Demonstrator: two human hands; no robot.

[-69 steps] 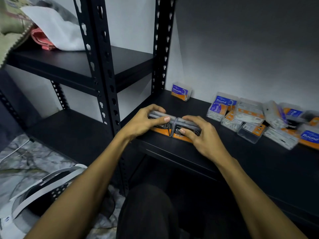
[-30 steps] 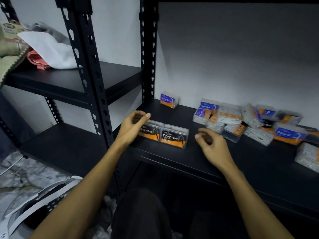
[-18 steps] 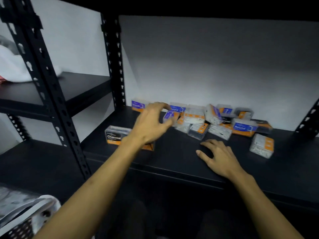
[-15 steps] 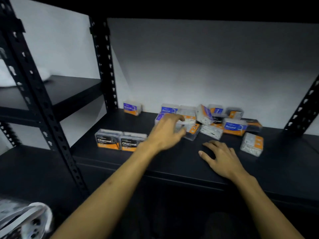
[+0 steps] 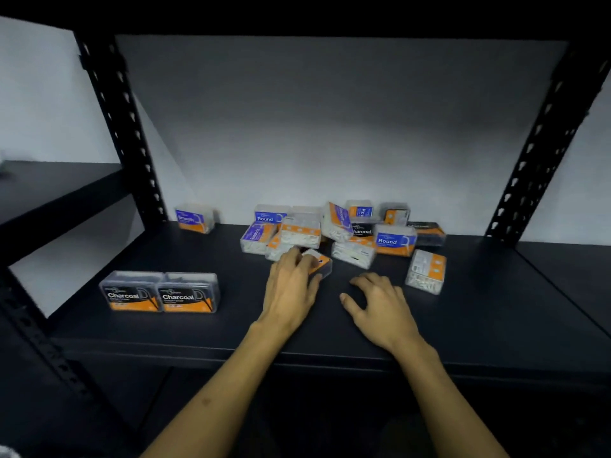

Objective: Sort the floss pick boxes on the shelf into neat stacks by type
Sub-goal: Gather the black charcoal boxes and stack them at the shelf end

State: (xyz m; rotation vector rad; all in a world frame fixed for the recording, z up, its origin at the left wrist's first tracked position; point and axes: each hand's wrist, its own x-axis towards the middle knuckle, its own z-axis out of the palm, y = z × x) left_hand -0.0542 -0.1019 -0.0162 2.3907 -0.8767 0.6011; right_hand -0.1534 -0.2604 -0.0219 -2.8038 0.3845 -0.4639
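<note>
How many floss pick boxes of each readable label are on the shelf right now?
Charcoal: 3
Round: 3
Smooth: 2
Label unreadable: about 8, including the box the left hand grips
Total: about 16; the pile overlaps

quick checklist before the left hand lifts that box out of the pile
1. Left hand on the front box: ok, fingers lie over it; a closed grip: cannot tell.
2. Box type readable: not ok, label hidden by fingers and blurred.
3. Box clear of the pile: cannot tell, its far edge sits close to the neighbours.
4. Charcoal pair lined up side by side at front left: ok.
5. Right hand free, fingers spread on the shelf: ok.
</note>
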